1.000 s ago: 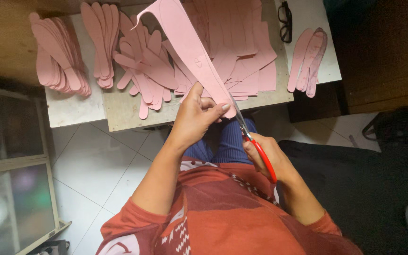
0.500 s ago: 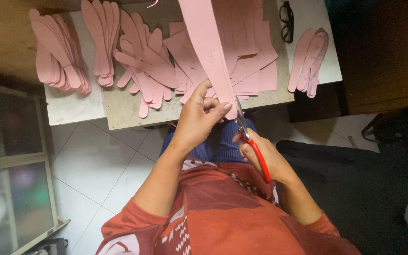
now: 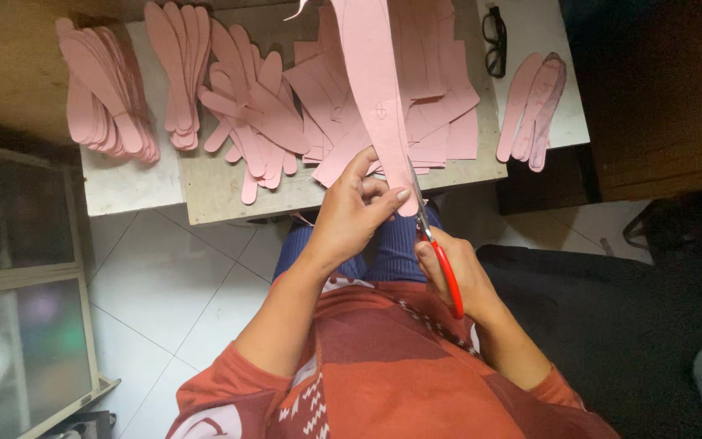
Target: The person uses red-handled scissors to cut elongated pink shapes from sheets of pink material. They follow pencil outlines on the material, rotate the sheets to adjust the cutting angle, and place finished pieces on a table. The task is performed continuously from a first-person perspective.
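My left hand (image 3: pixel 349 213) pinches the lower end of a long pink sheet strip (image 3: pixel 374 89) that stands up over the table. My right hand (image 3: pixel 455 272) grips red-handled scissors (image 3: pixel 440 258); their blades meet the strip's right edge just beside my left fingertips. Under the strip lies a loose heap of uncut pink sheets (image 3: pixel 440 106) on the small table (image 3: pixel 221 191).
Stacks of cut pink paddle shapes lie at the left (image 3: pixel 103 102), centre left (image 3: pixel 249 114) and right (image 3: pixel 534 106) of the table. Black glasses (image 3: pixel 495 41) rest at the back right. A glass-fronted cabinet (image 3: pixel 18 325) stands left; dark furniture (image 3: pixel 660 97) right.
The pink strip has swung from leaning left to nearly upright and moved up out of the frame's top. Both hands have stayed close together at its lower end.
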`<control>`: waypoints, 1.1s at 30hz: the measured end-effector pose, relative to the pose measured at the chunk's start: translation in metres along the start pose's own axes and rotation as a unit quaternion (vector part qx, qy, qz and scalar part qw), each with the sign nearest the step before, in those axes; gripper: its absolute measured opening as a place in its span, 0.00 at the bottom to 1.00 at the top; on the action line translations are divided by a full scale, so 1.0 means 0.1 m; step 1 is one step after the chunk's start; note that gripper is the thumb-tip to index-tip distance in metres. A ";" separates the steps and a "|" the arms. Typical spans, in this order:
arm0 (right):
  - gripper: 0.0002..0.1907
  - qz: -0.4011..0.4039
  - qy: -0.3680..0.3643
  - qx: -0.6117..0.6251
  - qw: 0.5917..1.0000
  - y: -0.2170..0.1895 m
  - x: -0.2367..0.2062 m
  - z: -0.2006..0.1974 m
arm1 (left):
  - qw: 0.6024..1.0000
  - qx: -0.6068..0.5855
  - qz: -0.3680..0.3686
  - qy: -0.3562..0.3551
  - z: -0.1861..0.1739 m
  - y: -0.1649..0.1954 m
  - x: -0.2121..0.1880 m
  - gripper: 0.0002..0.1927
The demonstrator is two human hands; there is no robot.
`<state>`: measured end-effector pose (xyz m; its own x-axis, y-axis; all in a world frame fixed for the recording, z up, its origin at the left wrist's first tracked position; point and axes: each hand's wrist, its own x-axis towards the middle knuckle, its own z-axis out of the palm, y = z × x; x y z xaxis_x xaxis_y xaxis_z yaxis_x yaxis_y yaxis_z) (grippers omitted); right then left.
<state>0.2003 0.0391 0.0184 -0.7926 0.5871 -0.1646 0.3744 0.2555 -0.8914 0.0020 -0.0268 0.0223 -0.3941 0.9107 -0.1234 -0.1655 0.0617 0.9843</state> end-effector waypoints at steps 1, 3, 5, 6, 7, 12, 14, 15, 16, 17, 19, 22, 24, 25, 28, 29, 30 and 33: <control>0.26 0.001 0.005 0.002 1.000 0.01 0.00 0.01 | 1.000 -0.002 0.002 0.000 0.00 -0.01 0.01 0.31; 0.27 0.003 0.016 0.005 1.000 0.02 0.00 0.04 | 1.000 -0.005 0.006 -0.001 0.00 -0.04 0.02 0.31; 0.28 0.015 0.023 -0.006 1.000 0.04 0.01 0.05 | 0.999 -0.035 0.000 -0.008 -0.01 -0.06 0.03 0.31; 0.28 0.023 0.027 -0.011 0.999 0.05 0.00 0.06 | 0.999 -0.050 -0.004 -0.012 -0.01 -0.07 0.03 0.30; 0.28 0.025 0.026 -0.012 0.999 0.06 0.00 0.06 | 0.999 -0.049 -0.006 -0.016 -0.02 -0.07 0.04 0.31; 0.25 0.059 0.007 0.011 0.998 0.08 -0.02 0.06 | 0.997 -0.075 -0.014 0.027 -0.04 -0.05 0.11 0.25; 0.22 0.079 0.003 0.024 0.997 0.07 -0.03 0.06 | 0.996 -0.085 0.004 0.040 -0.03 -0.03 0.11 0.25; 0.20 0.089 0.001 0.030 0.996 0.06 -0.02 0.05 | 0.995 -0.090 0.013 0.045 -0.03 -0.02 0.11 0.25; 0.16 0.079 -0.002 0.019 0.997 0.05 0.00 0.05 | 0.995 -0.087 0.007 0.039 -0.02 -0.01 0.10 0.25; 0.12 0.070 -0.006 0.009 0.997 0.04 0.01 0.03 | 0.996 -0.083 -0.001 0.033 0.01 -0.01 0.07 0.26; 0.09 0.051 -0.005 -0.007 0.999 0.02 0.03 0.01 | 0.996 -0.088 -0.008 0.021 0.06 -0.01 0.01 0.26; 0.16 0.026 0.001 -0.029 0.999 -0.02 0.05 0.00 | 0.994 -0.109 -0.007 0.007 0.11 -0.03 -0.05 0.26; 0.20 0.025 -0.005 -0.048 0.998 -0.05 0.06 -0.01 | 0.993 -0.122 -0.010 0.000 0.12 -0.05 -0.08 0.26; 0.20 0.007 0.002 -0.044 0.999 -0.07 0.06 0.00 | 0.992 -0.123 -0.009 0.001 0.12 -0.06 -0.08 0.26; 0.17 -0.024 0.021 -0.046 0.998 -0.11 0.06 0.01 | 0.992 -0.126 -0.003 -0.002 0.11 -0.07 -0.07 0.25; 0.16 -0.017 0.026 -0.055 0.998 -0.12 0.05 0.00 | 0.992 -0.126 0.001 -0.005 0.10 -0.08 -0.06 0.24; 0.15 -0.010 0.031 -0.064 0.997 -0.13 0.03 0.00 | 0.992 -0.126 0.004 -0.008 0.10 -0.08 -0.06 0.24; 0.14 -0.074 0.043 -0.046 0.995 -0.15 0.01 0.02 | 0.994 -0.107 0.013 -0.005 0.09 -0.10 -0.06 0.22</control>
<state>0.1929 0.0343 0.0303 -0.7998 0.6003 0.0055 0.3020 0.4103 -0.8605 0.0139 -0.0290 0.0146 -0.3923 0.9148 -0.0963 -0.3440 -0.0488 0.9377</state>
